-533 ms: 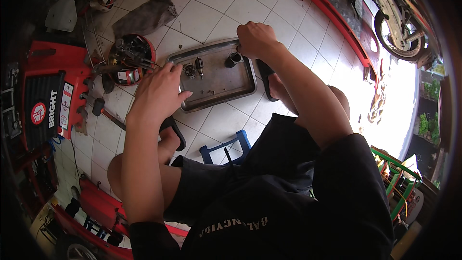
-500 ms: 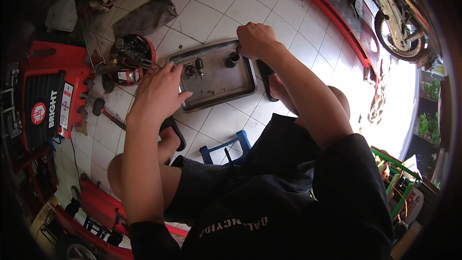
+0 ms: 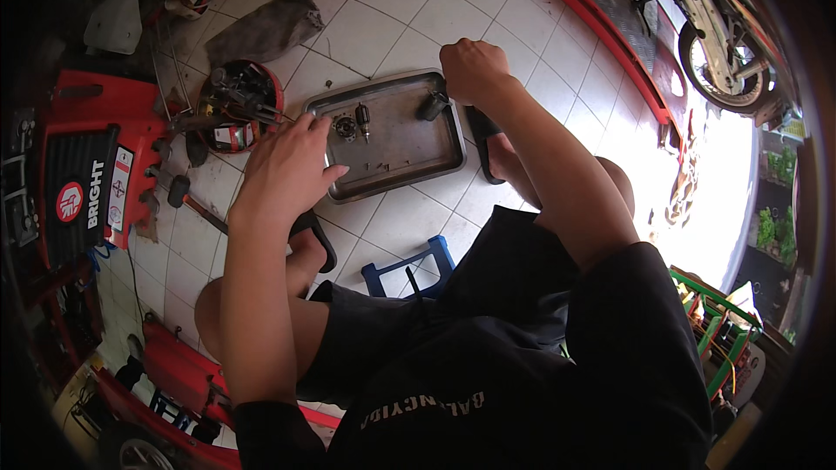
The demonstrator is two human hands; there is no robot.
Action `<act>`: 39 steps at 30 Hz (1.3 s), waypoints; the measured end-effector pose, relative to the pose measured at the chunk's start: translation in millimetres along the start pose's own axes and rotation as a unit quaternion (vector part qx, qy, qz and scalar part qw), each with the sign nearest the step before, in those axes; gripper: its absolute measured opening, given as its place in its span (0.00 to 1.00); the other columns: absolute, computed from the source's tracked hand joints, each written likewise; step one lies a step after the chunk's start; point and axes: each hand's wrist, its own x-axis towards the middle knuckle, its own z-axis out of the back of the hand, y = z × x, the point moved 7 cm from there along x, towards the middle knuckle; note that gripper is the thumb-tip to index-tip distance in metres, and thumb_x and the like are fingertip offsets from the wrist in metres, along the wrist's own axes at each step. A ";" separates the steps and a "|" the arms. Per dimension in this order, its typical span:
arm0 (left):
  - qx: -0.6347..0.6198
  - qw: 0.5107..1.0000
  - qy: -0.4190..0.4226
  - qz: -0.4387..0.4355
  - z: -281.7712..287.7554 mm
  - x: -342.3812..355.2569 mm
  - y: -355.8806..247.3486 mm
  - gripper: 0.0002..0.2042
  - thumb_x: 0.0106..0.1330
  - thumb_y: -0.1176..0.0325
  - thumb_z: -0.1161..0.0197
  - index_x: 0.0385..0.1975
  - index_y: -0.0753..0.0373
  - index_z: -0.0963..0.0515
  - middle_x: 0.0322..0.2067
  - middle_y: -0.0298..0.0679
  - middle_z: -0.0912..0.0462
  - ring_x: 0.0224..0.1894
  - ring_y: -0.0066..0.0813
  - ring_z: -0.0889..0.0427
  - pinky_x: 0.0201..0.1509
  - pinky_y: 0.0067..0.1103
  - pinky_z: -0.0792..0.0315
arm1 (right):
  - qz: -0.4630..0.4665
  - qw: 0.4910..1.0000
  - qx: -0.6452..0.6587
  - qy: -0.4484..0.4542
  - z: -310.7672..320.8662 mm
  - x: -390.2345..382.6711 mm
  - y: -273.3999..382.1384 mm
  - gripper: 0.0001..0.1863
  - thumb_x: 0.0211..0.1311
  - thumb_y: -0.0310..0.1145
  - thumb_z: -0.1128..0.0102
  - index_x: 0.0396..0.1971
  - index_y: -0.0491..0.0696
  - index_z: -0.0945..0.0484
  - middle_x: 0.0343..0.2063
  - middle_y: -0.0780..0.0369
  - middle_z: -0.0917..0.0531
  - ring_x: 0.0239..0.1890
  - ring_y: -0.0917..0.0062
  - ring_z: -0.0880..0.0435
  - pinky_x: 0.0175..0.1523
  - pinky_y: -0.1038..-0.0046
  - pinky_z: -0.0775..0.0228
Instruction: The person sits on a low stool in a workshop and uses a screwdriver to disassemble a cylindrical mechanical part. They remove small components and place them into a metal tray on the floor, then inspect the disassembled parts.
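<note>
A grey metal tray (image 3: 396,176) rests on the tiled floor. Over its far right corner, my right hand (image 3: 475,70) is closed, with its fingertips hidden from view. A dark motor housing (image 3: 432,105), a short hollow cylinder, tilts just below that hand and appears gripped by it. My left hand (image 3: 283,170) lies at the tray's left side, fingers stretched and thumb apart, holding nothing. Beside its fingers in the tray are a small motor armature (image 3: 363,120) and a round brush plate (image 3: 346,128). Several small screws (image 3: 383,166) lie nearer the tray's front.
Left of the tray stands a red tub (image 3: 277,87) full of tools, with a hammer (image 3: 180,190) on the floor nearby. A dirty cloth (image 3: 266,28) lies farther back. A blue stand (image 3: 409,271) is between my legs. A red lift rail (image 3: 592,30) runs along the right.
My right hand has shifted slightly right. The motor housing has moved right with it and tipped from nearly upright to a slant. My left hand stays in place.
</note>
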 end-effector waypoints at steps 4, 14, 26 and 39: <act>0.000 1.000 0.011 0.002 1.2 0.6 -1.6 0.30 0.65 0.58 0.29 0.64 0.65 0.28 0.59 0.46 0.22 0.60 0.45 0.20 0.65 0.39 0.27 | 0.008 1.000 0.005 0.017 4.2 -2.9 5.3 0.10 0.60 0.30 0.35 0.41 0.49 0.14 0.43 0.57 0.11 0.49 0.63 0.11 0.49 0.65 0.18; 0.001 1.000 0.014 0.000 0.6 1.5 -2.5 0.30 0.65 0.58 0.29 0.63 0.65 0.28 0.59 0.46 0.22 0.60 0.45 0.20 0.66 0.39 0.27 | -0.002 0.999 0.002 0.034 4.5 -4.2 0.3 0.12 0.59 0.31 0.35 0.43 0.49 0.15 0.43 0.57 0.11 0.50 0.64 0.11 0.49 0.65 0.18; -0.002 1.000 0.000 -0.006 2.0 -0.8 -2.6 0.30 0.65 0.59 0.28 0.64 0.65 0.29 0.58 0.46 0.22 0.60 0.45 0.20 0.66 0.39 0.27 | -0.003 1.000 -0.025 0.001 -21.8 5.7 4.6 0.10 0.66 0.33 0.39 0.44 0.52 0.15 0.44 0.60 0.11 0.51 0.67 0.12 0.49 0.66 0.18; 0.007 1.000 -0.002 -0.016 -0.2 -0.2 7.0 0.29 0.64 0.59 0.28 0.63 0.65 0.28 0.59 0.46 0.22 0.59 0.46 0.19 0.63 0.38 0.25 | 0.028 1.000 -0.002 0.006 0.2 -10.7 17.5 0.11 0.62 0.37 0.33 0.42 0.50 0.14 0.41 0.61 0.11 0.47 0.65 0.11 0.48 0.65 0.18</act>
